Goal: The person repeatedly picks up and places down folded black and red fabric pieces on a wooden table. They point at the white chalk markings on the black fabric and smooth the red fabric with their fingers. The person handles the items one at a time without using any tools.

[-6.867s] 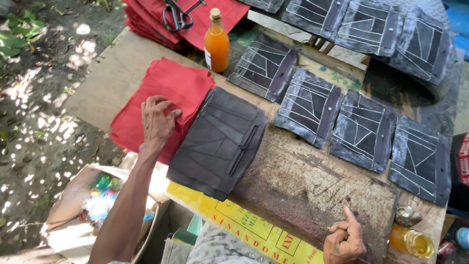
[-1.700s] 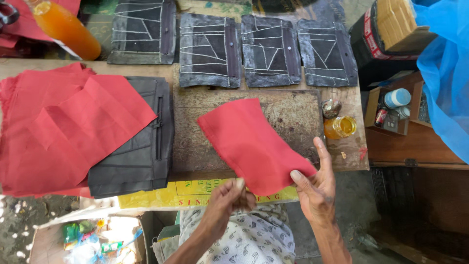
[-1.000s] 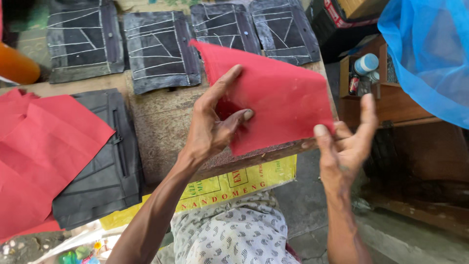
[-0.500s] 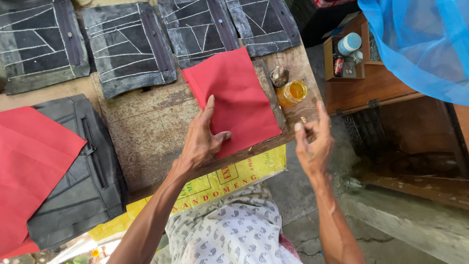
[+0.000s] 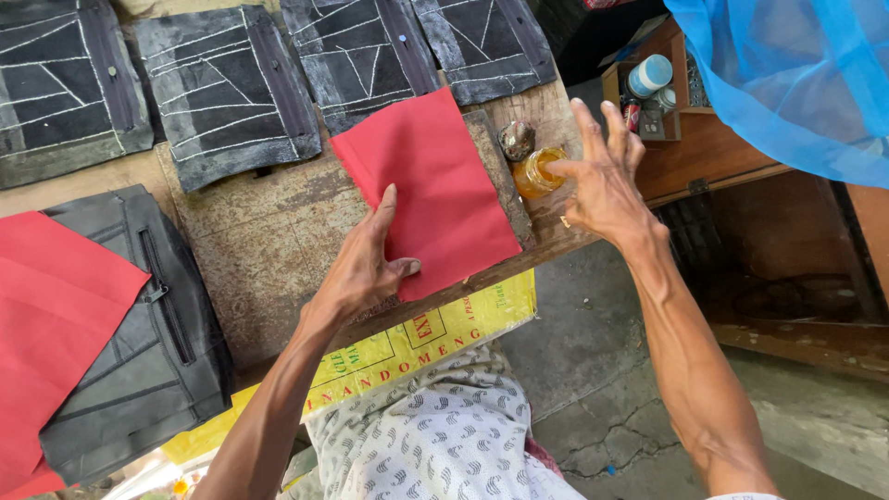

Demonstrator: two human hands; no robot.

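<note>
Soft, even daylight fills the scene, with only faint shadows under the left hand point(image 5: 366, 268) and right hand point(image 5: 602, 181). Focus is sharp near both hands. Straight edges bend slightly toward the corners, and a bright glare patch sits far below-left of the left hand.

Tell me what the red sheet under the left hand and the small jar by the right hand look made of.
Red sheet: likely matte fabric; it lies limp and flat.
Small jar: apparently clear glass or plastic, glossy, amber liquid showing through.

left hand point(image 5: 359, 270) pressing red cloth point(image 5: 428, 190), right hand point(image 5: 604, 181) over jar point(image 5: 537, 172)
</note>
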